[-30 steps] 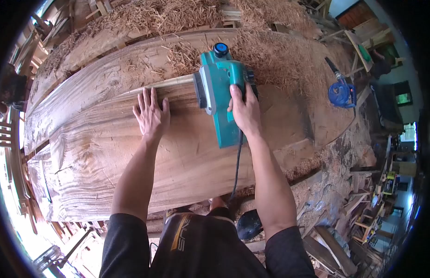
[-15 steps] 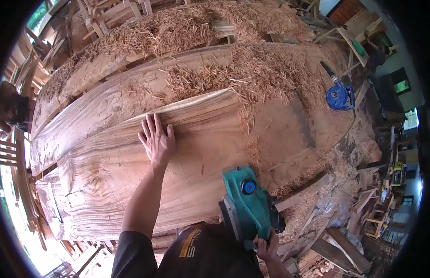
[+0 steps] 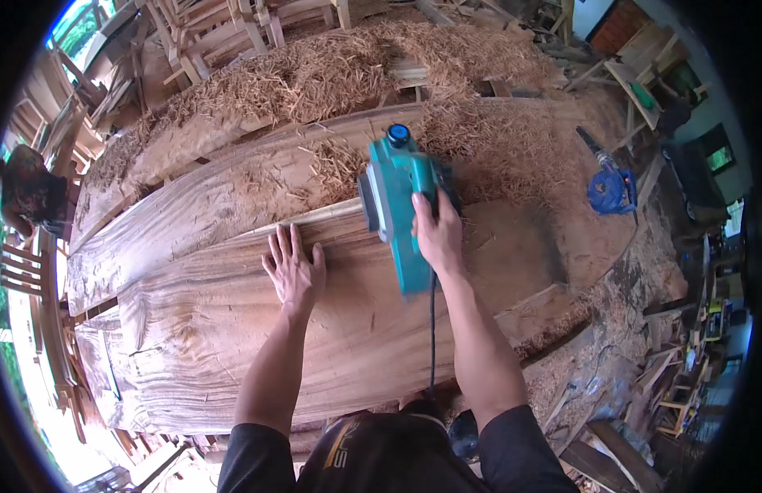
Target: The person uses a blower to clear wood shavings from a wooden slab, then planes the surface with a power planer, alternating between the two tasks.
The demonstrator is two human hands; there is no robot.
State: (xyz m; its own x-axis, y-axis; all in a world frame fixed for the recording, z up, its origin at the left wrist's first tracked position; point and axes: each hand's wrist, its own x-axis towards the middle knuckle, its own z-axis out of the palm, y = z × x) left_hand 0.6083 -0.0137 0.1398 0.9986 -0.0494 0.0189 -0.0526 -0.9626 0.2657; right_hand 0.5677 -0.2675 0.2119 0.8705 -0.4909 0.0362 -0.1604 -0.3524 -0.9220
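Note:
A teal power planer (image 3: 397, 218) with a blue knob lies over the far edge of a wide wooden slab (image 3: 208, 329). My right hand (image 3: 438, 234) is wrapped round its handle, and a dark cord hangs from its near end. To the left of the planer, my left hand (image 3: 295, 267) rests flat on the slab near that edge, fingers spread, holding nothing. Wood shavings (image 3: 340, 164) are heaped beyond the slab and partly beside the planer.
A blue blower (image 3: 611, 191) lies at the right on the wood. Another person (image 3: 36, 193) is at the far left. Chair frames (image 3: 225, 29) stand at the back left, and scrap boards (image 3: 603, 452) lie at the lower right.
My right hand and the planer have moved from the slab's near edge up to its far edge. The view has shifted slightly; my left hand still lies on the slab.

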